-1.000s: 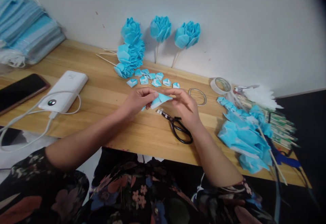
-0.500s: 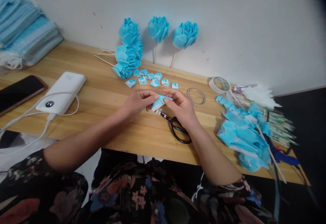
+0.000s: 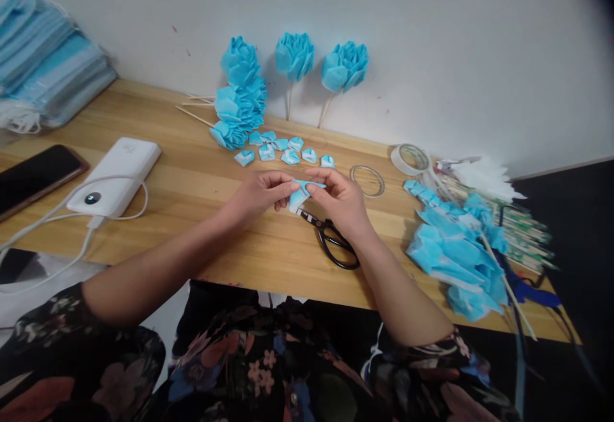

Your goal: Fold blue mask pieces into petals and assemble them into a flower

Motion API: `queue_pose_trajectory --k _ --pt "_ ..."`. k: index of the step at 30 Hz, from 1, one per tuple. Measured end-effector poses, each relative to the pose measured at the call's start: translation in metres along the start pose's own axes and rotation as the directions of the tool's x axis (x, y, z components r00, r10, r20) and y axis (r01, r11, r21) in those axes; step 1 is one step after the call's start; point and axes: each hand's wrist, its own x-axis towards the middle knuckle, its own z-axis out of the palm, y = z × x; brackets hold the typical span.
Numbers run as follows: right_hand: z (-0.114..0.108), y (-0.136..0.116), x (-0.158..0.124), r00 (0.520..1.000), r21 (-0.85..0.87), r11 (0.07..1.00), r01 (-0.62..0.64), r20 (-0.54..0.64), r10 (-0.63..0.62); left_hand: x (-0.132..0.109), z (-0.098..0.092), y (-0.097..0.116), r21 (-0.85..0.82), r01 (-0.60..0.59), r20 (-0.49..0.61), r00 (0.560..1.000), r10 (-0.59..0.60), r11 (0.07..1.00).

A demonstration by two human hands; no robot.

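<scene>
Wooden table spreads before you, a blue pile at its right. Your left hand and right hand meet over its middle, just beside the scissors, fingertips of both pinched on the blue piece. A second ago it spread wider between them; now it seems folded tighter, though your fingers hide the crease, so the fold advances.

A wooden table stands against a plain white wall.
</scene>
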Motion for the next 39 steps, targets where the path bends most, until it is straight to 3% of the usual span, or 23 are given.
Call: queue_pose_trajectory --k 8,14,19,23,30,39 --pt "0.001 -0.003 -0.002 0.997 -0.054 0.996 0.069 -0.024 -0.07 0.001 0.002 -0.002 -0.006 0.003 -0.037 0.999 -0.003 1.0" --pt "0.0 -0.009 -0.003 0.969 -0.076 0.989 0.128 -0.204 -0.142 0.002 0.002 -0.006 -0.118 -0.033 -0.183 0.983 0.011 0.992" --pt "0.004 -0.01 -0.005 0.981 -0.18 0.975 0.127 -0.126 -0.151 0.003 0.003 -0.006 -0.208 -0.067 -0.22 0.975 0.02 0.976" --pt "0.011 -0.008 -0.007 0.986 -0.165 0.974 0.157 -0.029 -0.164 0.004 0.005 -0.008 -0.202 -0.116 -0.248 0.967 0.063 0.973" --pt "0.02 -0.007 -0.009 0.998 -0.101 0.995 -0.001 -0.07 -0.006 0.001 0.011 -0.012 -0.149 -0.117 -0.246 0.966 0.078 0.982" --pt "0.017 -0.001 -0.008 0.998 -0.084 0.996 -0.032 -0.063 0.027 -0.001 0.012 -0.009 -0.122 -0.082 -0.231 0.972 0.052 0.989"
